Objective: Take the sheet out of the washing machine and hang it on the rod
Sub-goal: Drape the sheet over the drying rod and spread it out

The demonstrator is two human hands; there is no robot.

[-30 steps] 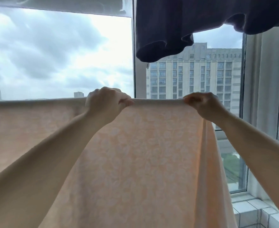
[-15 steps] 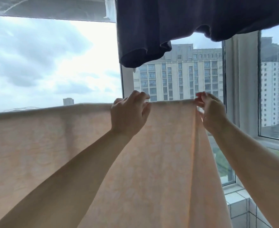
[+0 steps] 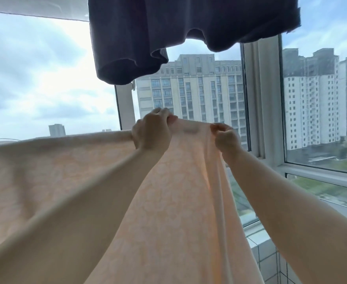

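Both my hands, left hand (image 3: 151, 131) and right hand (image 3: 226, 138), pinch peach sheet (image 3: 70, 169) top fold near right end. Pull taut, spread evenly along rod, avoid bunching.

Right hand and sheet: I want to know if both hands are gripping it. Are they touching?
Touching. The head view shows the right hand pinching the top edge of the peach sheet between curled fingers; the left hand grips that edge too.

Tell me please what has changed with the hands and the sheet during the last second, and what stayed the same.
The left hand and right hand came closer together along the top edge of the peach sheet. Between them the edge is now lifted into a hump, where it lay straight before. Both hands pinch the edge as before. The dark garment hangs above as before, and the sheet's left part remains draped.
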